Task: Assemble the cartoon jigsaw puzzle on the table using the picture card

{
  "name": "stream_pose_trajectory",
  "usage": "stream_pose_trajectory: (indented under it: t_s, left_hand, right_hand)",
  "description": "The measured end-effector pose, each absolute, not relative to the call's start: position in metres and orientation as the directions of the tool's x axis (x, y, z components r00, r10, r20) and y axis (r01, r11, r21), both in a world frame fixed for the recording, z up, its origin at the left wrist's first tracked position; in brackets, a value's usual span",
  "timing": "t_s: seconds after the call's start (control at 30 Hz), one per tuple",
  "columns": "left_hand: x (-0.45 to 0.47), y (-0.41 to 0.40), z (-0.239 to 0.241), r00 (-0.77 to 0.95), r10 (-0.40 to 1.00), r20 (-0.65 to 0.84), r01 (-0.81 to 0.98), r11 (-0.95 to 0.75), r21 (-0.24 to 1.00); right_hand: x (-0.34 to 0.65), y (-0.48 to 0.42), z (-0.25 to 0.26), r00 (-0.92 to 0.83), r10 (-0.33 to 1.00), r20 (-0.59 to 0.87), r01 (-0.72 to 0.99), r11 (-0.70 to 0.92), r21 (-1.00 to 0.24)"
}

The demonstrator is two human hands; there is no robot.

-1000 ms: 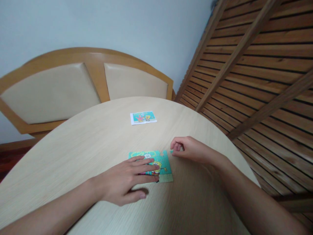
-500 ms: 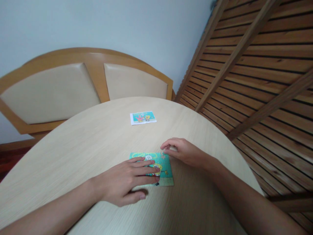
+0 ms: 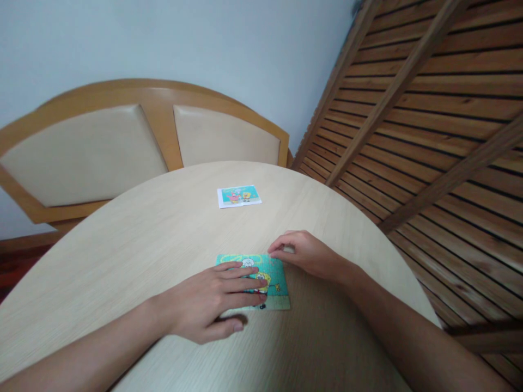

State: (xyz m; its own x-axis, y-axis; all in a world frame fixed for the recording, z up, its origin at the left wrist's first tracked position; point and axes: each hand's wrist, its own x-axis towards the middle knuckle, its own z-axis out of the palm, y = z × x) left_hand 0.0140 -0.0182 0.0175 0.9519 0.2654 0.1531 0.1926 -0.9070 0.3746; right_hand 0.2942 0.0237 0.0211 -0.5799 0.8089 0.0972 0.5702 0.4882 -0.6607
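Note:
A jigsaw puzzle (image 3: 280, 288) with a teal cartoon picture lies flat on the table in front of me. My left hand (image 3: 212, 296) rests over its left half, fingers stretched out flat and slightly spread, hiding part of the picture. At the puzzle's upper right edge, my right hand (image 3: 304, 253) has thumb and forefinger brought together in a pinch. Whatever is between those fingertips is hidden or too small to make out. A small pinkish patch shows on the puzzle just below them.
Farther back on the round, pale wooden table (image 3: 163, 228) lies a picture card (image 3: 241, 196) with two cartoon figures. Beyond the table edge stands a wooden bench back (image 3: 159, 92) with cream pads. A slatted wooden panel (image 3: 441, 125) rises on the right.
My right thumb has closed toward the forefinger at the puzzle's upper edge. The pinkish patch there looks smaller. My left hand and the card have stayed in place.

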Motion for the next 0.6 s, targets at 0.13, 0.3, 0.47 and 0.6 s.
stream_pose_trajectory:
  t_s: [0.13, 0.3, 0.47, 0.6]
  left_hand:
    - [0.0137, -0.0182, 0.0181, 0.954, 0.266, 0.135, 0.202, -0.909, 0.365]
    - [0.0148, -0.0180, 0.0199, 0.957, 0.261, 0.129, 0.200, -0.911, 0.361]
    - [0.0140, -0.0178, 0.0185, 0.952, 0.265, 0.153, 0.193, -0.908, 0.373]
    - [0.0138, -0.0179, 0.0185, 0.952, 0.264, 0.153, 0.192, -0.908, 0.372]
  right_hand:
    - [0.2926, 0.0224, 0.0213, -0.585, 0.806, 0.093, 0.579, 0.495, -0.648]
    - [0.2909, 0.0219, 0.0201, -0.577, 0.807, 0.128, 0.594, 0.521, -0.612]
    - [0.2909, 0.0248, 0.0168, -0.610, 0.775, 0.167, 0.585, 0.582, -0.566]
    - [0.2899, 0.0256, 0.0151, -0.627, 0.762, 0.164, 0.570, 0.592, -0.570]
